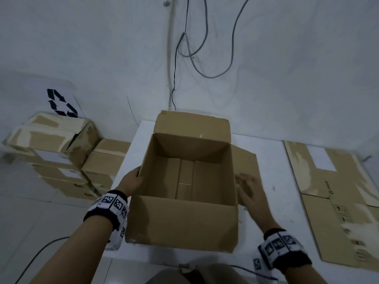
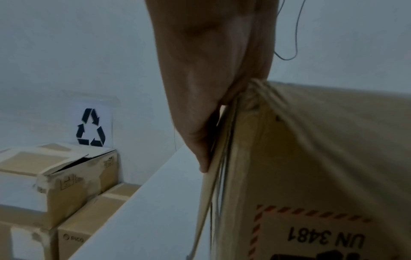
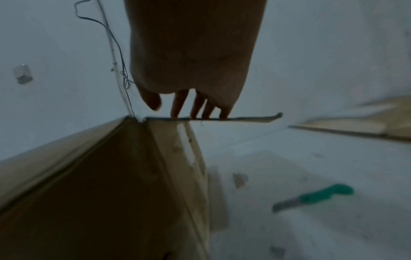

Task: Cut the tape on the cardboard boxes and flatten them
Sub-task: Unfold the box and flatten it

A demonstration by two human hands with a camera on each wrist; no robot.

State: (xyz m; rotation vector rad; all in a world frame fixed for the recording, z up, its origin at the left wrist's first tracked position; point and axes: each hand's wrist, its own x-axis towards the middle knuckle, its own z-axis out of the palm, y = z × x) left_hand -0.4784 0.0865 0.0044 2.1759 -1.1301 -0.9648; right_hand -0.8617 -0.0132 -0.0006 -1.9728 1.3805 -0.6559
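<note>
An open brown cardboard box (image 1: pixel 180 222) stands upright on the white table (image 1: pixel 281 214). Its back flap (image 1: pixel 192 124) sticks up and a strip of tape (image 1: pixel 184 179) runs along the inside bottom. My left hand (image 1: pixel 132 181) lies against the box's left wall, thumb at the rim. In the left wrist view its straight fingers (image 2: pixel 200 140) press the folded-down side flap (image 2: pixel 222 176). My right hand (image 1: pixel 249 187) rests with spread straight fingers on the outspread right flap (image 1: pixel 246 160). In the right wrist view the fingertips (image 3: pixel 175 112) touch that flap (image 3: pixel 255 118). A green-handled knife (image 3: pixel 315 197) lies on the table below.
A flattened box (image 1: pixel 338 201) lies on the table's right side. Several taped boxes (image 1: pixel 61 160) are stacked on the floor at the left, under a recycling sign (image 1: pixel 61 103). Cables (image 1: pixel 194 48) hang down the wall behind the table.
</note>
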